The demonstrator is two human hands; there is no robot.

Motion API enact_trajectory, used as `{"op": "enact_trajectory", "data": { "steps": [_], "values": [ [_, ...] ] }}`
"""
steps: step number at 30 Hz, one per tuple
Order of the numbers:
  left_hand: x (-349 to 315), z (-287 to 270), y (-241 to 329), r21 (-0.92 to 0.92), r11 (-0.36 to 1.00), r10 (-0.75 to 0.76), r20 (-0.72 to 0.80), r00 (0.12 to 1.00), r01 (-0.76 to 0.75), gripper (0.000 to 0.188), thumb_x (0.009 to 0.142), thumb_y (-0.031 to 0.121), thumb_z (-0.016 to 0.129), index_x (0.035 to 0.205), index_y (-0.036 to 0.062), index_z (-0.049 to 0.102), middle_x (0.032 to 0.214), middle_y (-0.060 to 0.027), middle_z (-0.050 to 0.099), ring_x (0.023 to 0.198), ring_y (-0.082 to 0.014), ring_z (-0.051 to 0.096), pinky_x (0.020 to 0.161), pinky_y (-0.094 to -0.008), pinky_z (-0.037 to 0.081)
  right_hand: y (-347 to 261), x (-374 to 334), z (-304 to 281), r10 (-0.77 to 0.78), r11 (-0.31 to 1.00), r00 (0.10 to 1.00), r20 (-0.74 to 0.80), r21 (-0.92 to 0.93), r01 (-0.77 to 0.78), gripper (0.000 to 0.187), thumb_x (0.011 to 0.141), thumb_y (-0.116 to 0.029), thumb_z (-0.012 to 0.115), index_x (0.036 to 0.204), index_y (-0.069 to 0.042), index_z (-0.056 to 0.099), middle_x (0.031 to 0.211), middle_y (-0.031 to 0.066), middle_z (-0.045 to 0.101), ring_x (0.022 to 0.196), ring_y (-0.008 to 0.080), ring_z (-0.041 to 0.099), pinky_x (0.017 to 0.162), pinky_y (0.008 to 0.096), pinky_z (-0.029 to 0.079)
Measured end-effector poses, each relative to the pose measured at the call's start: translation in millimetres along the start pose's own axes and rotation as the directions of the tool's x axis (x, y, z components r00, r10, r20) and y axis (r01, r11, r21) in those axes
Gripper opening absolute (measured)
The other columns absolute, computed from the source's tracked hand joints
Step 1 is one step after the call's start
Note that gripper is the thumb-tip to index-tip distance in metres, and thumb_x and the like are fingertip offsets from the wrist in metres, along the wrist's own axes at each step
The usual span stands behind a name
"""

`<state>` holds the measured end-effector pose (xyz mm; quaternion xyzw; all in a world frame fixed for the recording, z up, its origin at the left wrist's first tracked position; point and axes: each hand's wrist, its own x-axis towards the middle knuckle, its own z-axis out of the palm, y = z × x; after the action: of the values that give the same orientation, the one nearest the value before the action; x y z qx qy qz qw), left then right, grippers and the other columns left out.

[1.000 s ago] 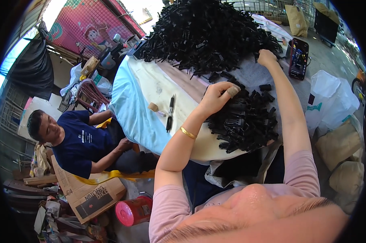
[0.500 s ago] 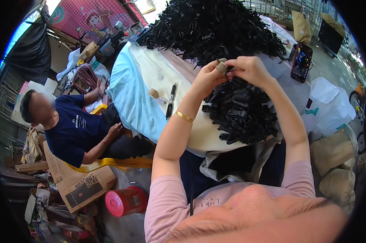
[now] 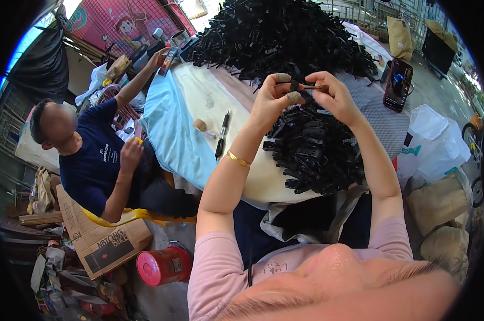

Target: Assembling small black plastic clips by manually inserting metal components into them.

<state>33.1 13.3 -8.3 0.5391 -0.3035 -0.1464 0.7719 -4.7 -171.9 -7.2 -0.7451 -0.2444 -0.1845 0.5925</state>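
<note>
Desk (image 3: 198, 88) first: rounded, cloth-covered, right before me. A co-worker (image 3: 94, 163) sits at its left, one arm stretched to the desk's far-left edge, holding a phone (image 3: 168, 60).

Far heap (image 3: 282, 40), black parts, the biggest thing on the desk. Near heap (image 3: 317, 152), also black parts, much smaller, below my hands and between my forearms. Progress, as I judge it: one part in work, not yet laid down; plenty lying in both heaps. Which heap is finished and which is waiting, I can't tell from here.

Left grip (image 3: 274, 102): narrow, thumb and forefinger both wrapped in tan tape, pinching a black part (image 3: 295, 85) just above the near heap's far edge. Right grip (image 3: 336, 99): fingertips closed on a thin brown stick (image 3: 312, 87), its left end at or very near the part. Tool or piece of the work, too small to say.

Count, large to small: desk, one; heaps, two, the parts in them too tangled to number; phones, two, the other (image 3: 398, 85) propped at the desk's right; pen (image 3: 222, 135), one; tan roll (image 3: 199, 125), one; stick, one; part in grip, one.
</note>
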Motion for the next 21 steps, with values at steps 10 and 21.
{"op": "enact_trajectory", "data": {
  "steps": [10, 21],
  "values": [
    [-5, 17, -17, 0.379, 0.917, 0.200, -0.163, 0.966, -0.126, 0.026, 0.077, 0.000, 0.063, 0.099, -0.0022, 0.049, 0.090, -0.0081, 0.060, 0.078, -0.0115, 0.059, 0.069, -0.0229, 0.048, 4, 0, 8, 0.070, 0.991, 0.997, 0.021, -0.117, -0.067, 0.015, 0.084, -0.012, 0.055, 0.085, 0.001, 0.061, 0.064, 0.0023, 0.056, 0.057, 0.0059, 0.049, 0.052, 0.0209, 0.039],
    [-13, 32, -12, 0.775, 0.559, 0.555, -0.085, 0.827, -0.295, 0.015, 0.076, 0.000, 0.063, 0.090, -0.0024, 0.058, 0.079, -0.0088, 0.063, 0.071, -0.0114, 0.058, 0.066, -0.0244, 0.047, -5, -1, 9, 0.228, 0.970, 0.971, 0.071, 0.072, -0.233, 0.020, 0.085, -0.016, 0.054, 0.075, 0.000, 0.060, 0.058, -0.0013, 0.051, 0.054, 0.0044, 0.044, 0.048, 0.0200, 0.035]
  ]
}}
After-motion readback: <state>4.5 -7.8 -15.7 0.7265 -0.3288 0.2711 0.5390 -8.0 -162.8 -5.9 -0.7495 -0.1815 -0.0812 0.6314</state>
